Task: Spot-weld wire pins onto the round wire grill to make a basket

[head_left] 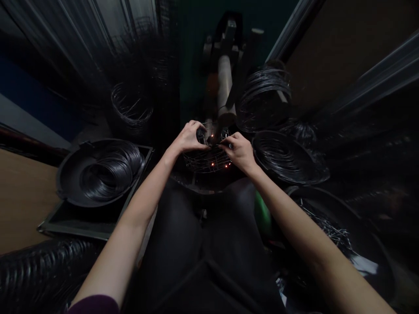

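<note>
A round wire frame (209,162), like a shallow basket, stands in front of my lap under the welding machine's cylindrical arm (225,87). My left hand (190,137) curls round its left side, thumb toward the middle and fingers over the far wires. At the right, my right hand (240,150) pinches with thumb and forefinger close to the machine's tip; what lies between them is too small and dark to make out. Small orange sparks (212,164) glow on and around the frame.
To the left, a black basin (68,174) holds wire rings (108,174). A basin of short metal rods (330,226) is at my right, behind another with wire rings (278,157). More wire hoops (265,91) stand beside the machine, and others (131,107) at the far left.
</note>
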The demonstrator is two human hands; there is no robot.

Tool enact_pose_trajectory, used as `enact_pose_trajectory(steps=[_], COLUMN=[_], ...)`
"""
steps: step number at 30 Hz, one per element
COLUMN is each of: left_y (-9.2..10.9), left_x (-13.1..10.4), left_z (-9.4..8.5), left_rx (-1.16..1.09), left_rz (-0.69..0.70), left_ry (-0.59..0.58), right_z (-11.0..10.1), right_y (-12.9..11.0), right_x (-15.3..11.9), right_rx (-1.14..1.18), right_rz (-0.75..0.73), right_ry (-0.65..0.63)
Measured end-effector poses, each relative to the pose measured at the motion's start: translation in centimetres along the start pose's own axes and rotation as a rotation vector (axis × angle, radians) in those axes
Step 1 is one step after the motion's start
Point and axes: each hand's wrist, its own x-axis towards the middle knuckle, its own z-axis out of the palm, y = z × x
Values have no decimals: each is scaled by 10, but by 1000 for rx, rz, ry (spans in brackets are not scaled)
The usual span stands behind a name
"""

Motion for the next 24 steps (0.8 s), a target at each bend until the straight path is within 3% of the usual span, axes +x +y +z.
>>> enact_pose_trajectory(steps=[3, 6, 10, 12, 14, 19, 21, 24], left_y=[-5, -21, -51, -61, -65, -57, -49, -31], left_x=[3, -17, -62, -77, -84, -86, -91, -103], left_z=[-2, 1, 17, 28, 35, 33, 24, 7], left_rx=[-38, -140, -332, -448, -552, -606, -576, -497], left_rz=[-19, -25, -144, -247, -318, -338, -291, -176], left_ry=[-11, 57, 61, 74, 123, 209, 187, 163], right_z=[-6, -19, -32, -31, -27, -12, -7, -6], right_y=[0, 5, 14, 17, 19, 28, 37, 50], right_x=[4, -19, -72, -95, -114, -168, -191, -214], right_rx=[57, 262, 738, 861, 780, 255, 212, 339], right_rz=[71, 206, 489, 562, 521, 189, 153, 181], right_ry=[61, 82, -149, -235, -315, -444, -523, -575])
